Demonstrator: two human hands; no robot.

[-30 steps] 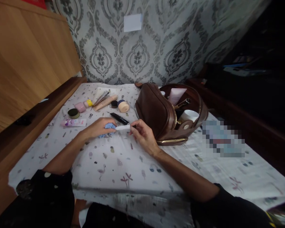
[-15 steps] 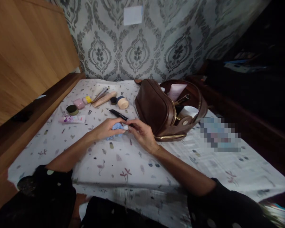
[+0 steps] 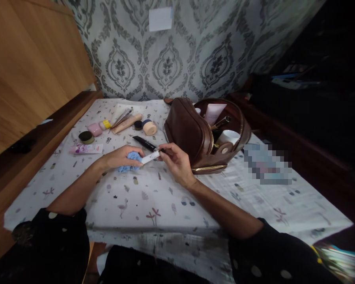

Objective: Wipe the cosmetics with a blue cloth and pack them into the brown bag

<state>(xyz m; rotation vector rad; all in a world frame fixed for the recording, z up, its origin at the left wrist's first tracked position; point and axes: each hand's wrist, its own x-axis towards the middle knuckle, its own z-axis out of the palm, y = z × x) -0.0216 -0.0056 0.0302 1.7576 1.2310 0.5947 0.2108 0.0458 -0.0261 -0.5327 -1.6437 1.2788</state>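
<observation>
My left hand point(image 3: 120, 157) is closed around a light blue cloth point(image 3: 129, 163) low over the patterned table cover point(image 3: 154, 197). My right hand point(image 3: 176, 162) pinches the dark end of a small white tube point(image 3: 150, 157), whose other end rests against the cloth. Just behind the hands a black pen-shaped stick point(image 3: 144, 143) lies on the cover. To the right of my right hand stands an open brown leather pouch point(image 3: 192, 136) with a white jar, a pink tube and other items inside.
Cosmetics lie at the back left: a dark round pot point(image 3: 86, 137), a pink jar point(image 3: 94, 129), a beige tube point(image 3: 126, 123), a cream jar point(image 3: 149, 127), a flat pink tube point(image 3: 86, 148). A wooden headboard point(image 3: 32, 79) rises on the left. Dark furniture stands right.
The white tube slid into the blue cloth half a second ago and is now drawn out again, angled toward my right hand. The view shifted slightly.
</observation>
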